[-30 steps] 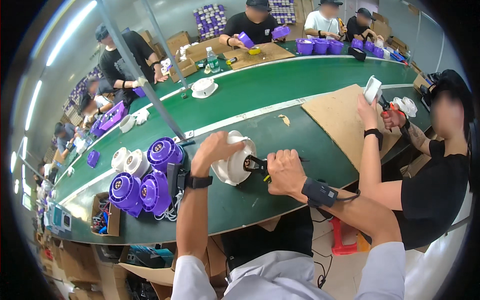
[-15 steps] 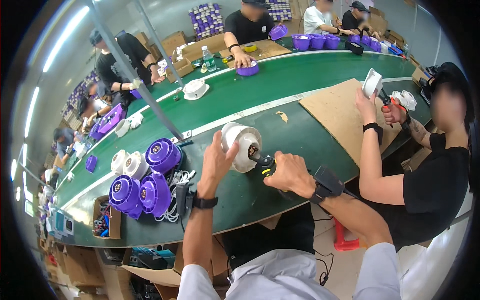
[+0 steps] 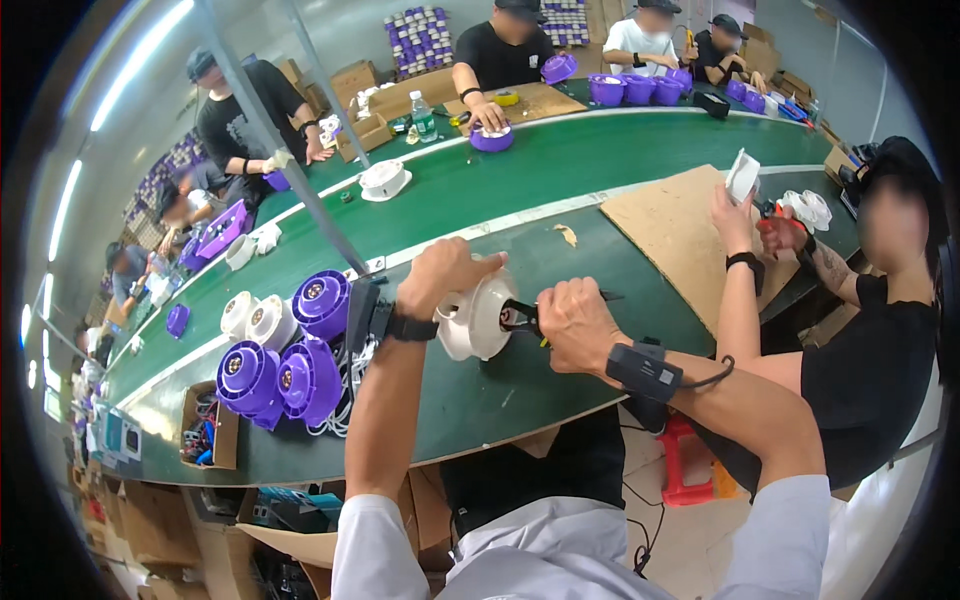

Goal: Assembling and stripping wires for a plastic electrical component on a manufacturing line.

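Observation:
A white round plastic housing is tilted above the green table in front of me, its hollow side turned to the right. My left hand grips its upper left rim, thumb across the top. My right hand is closed round black-and-yellow pliers, whose jaws reach into the middle of the housing. Their handles are mostly covered by my fingers. Left of my left forearm stand several purple housings and white housings, next to coiled white cables.
A box of small tools stands at the table's left edge. A metal post rises beside the green belt, which carries a white part. At right, a co-worker handles a white part over a brown board. Other people work across the belt.
My left hand has shifted up over the housing, which has turned and dropped slightly. My right hand has swung the pliers round, wrist raised. The co-worker at right has tilted their white part.

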